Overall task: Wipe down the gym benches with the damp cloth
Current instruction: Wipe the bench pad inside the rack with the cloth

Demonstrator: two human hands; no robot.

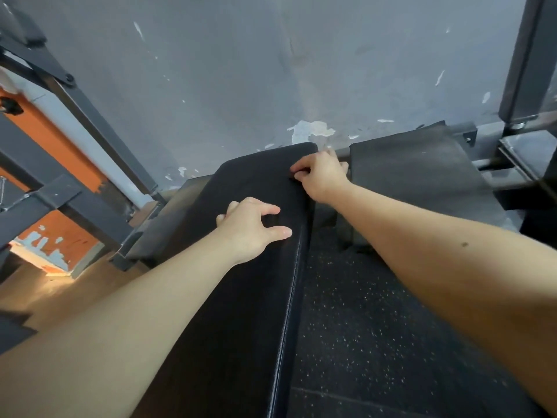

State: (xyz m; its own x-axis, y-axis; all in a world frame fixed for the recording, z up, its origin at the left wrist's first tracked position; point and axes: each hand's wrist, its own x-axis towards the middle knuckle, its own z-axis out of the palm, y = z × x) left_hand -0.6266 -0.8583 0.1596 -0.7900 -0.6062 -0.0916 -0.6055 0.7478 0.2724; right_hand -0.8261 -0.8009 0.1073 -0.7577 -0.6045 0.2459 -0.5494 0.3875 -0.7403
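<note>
Two hands: both reach forward with bare forearms onto one black gym bench [241, 297].
Gym bench: long padded top running from the near edge of view towards the grey wall [241, 70], with a seam along its right side.
Left hand [250, 227]: on the middle of the pad, fingers bent down, thumb spread to the right; whether it grips anything I cannot tell.
Right hand [319, 176]: at the pad's far right edge, thumb and curled fingers pinching a dark fold [298, 174].
Damp cloth: cannot be told apart from the black pad.
Beside: a grey pad [422, 170] just right of the bench, above speckled floor [376, 327].
Left: orange and black frame [60, 146].
</note>
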